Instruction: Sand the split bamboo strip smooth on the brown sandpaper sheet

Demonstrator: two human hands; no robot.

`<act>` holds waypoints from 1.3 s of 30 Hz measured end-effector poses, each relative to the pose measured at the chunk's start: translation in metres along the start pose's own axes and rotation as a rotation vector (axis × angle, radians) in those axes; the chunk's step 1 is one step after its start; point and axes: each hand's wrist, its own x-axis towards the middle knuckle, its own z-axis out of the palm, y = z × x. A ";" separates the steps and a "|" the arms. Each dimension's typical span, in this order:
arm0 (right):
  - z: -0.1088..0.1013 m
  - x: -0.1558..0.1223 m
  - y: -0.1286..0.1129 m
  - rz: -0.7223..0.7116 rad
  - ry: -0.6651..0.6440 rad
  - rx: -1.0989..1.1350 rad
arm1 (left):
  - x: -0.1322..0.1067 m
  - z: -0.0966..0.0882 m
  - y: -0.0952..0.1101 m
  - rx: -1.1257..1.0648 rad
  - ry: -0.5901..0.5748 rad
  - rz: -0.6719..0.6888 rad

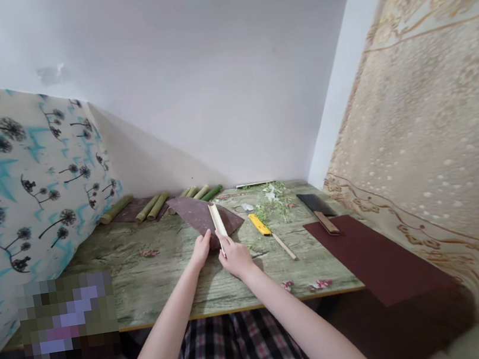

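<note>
Gripping a bamboo strip [218, 221] over a brown sheet [188, 211]

Closing the right hand [236, 259] round the lower part of the bamboo strip, pointing its upper end away toward the wall [208, 88]; pinching the near edge of the brown sheet in the left hand [202, 250], with thumb on top and other fingers mostly hidden; holding both hands side by side over the middle of the table [146, 277], with strip lying across sheet in view, but too hidden to tell how firmly pressed together; just right of the right hand, showing a yellow cutter [259, 225] with blade facing away, and a pale stick [285, 246] by its near end; beyond these, showing green sprigs [265, 205], too small to call real or printed; farther right, showing a cleaver [321, 210] with wooden handle over the edge of a dark red sheet [382, 260]; at the back left, showing bamboo pieces [158, 206] lying in a row, some on a second dark sheet [130, 212]; at far left, showing a dandelion-patterned cloth [36, 174]; at far right, a beige curtain [428, 115].
</note>
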 end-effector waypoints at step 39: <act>0.006 0.002 0.001 -0.086 0.029 0.028 | 0.005 0.003 -0.009 -0.093 0.010 0.094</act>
